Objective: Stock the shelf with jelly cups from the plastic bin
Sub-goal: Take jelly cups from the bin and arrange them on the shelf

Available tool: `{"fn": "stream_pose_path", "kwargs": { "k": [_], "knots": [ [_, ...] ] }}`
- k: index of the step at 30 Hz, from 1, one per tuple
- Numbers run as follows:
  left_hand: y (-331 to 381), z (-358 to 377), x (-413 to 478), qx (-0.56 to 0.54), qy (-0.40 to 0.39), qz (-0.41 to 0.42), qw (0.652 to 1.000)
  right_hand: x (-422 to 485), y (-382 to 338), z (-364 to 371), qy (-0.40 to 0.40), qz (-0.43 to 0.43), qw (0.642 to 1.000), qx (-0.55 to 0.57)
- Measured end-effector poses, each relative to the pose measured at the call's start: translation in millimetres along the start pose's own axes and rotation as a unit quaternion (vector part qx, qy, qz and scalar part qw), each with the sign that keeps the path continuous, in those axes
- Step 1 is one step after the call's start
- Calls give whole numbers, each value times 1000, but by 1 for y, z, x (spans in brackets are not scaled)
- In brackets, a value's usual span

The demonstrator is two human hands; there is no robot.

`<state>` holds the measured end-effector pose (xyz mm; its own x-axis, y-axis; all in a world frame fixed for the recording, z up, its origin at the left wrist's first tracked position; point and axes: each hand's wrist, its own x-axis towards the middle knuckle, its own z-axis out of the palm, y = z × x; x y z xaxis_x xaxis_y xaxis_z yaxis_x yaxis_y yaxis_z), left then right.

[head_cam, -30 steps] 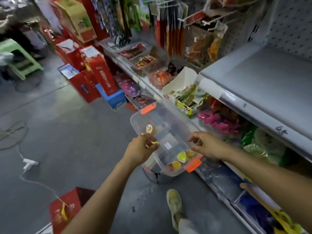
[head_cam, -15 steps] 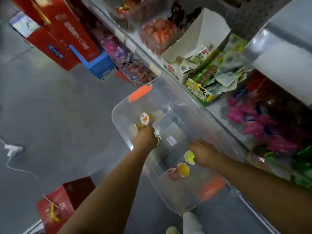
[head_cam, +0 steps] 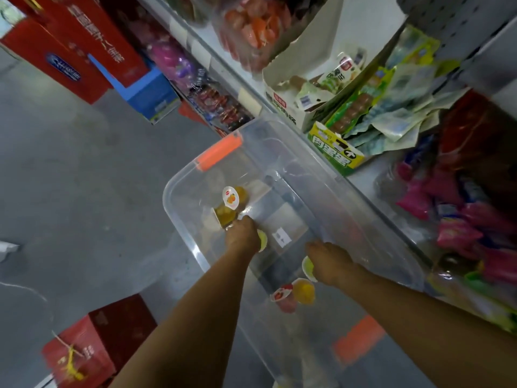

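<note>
Beside crowded snack shelves [head_cam: 247, 98], inside the clear plastic bin [head_cam: 167, 189], left hand [head_cam: 242, 236] seemingly clasps a pale-yellow jelly cup [head_cam: 263, 241], right hand [head_cam: 331, 261] a greenish cup [head_cam: 307, 266]: light, slick, best pinched at rims.

blurred chinese print on red box [head_cam: 92, 51], white carton [head_cam: 291, 113], green-yellow box [head_cam: 335, 154]

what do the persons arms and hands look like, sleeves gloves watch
No sleeves show: left forearm and right forearm are bare to the frame edge. Left hand and right hand wear no gloves, and no watch or ring shows.
</note>
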<state>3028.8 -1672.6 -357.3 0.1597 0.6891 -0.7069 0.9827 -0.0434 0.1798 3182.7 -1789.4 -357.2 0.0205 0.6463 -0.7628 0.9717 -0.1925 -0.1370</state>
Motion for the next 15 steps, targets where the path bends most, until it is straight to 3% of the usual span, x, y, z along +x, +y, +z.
{"fn": "stream_pose_path", "kwargs": {
  "k": [3, 6, 8, 11, 15],
  "knots": [
    [6, -9, -12, -224, -54, -70, 971, -6, 5, -8, 31, 70, 985, 157],
    [14, -19, -39, -451, -69, -99, 884, -21, 7, -22, 78, 126, 925, 350],
    [16, -24, -62, -542, -84, -90, 832, -38, 4, -34, 100, 161, 855, 483],
    [18, -29, -101, -624, -130, -56, 769, -74, -6, -51, 94, 149, 715, 677],
    [21, -33, -166, -696, -179, 15, 695, -134, -17, -59, 84, 81, 613, 782]
  ]
}}
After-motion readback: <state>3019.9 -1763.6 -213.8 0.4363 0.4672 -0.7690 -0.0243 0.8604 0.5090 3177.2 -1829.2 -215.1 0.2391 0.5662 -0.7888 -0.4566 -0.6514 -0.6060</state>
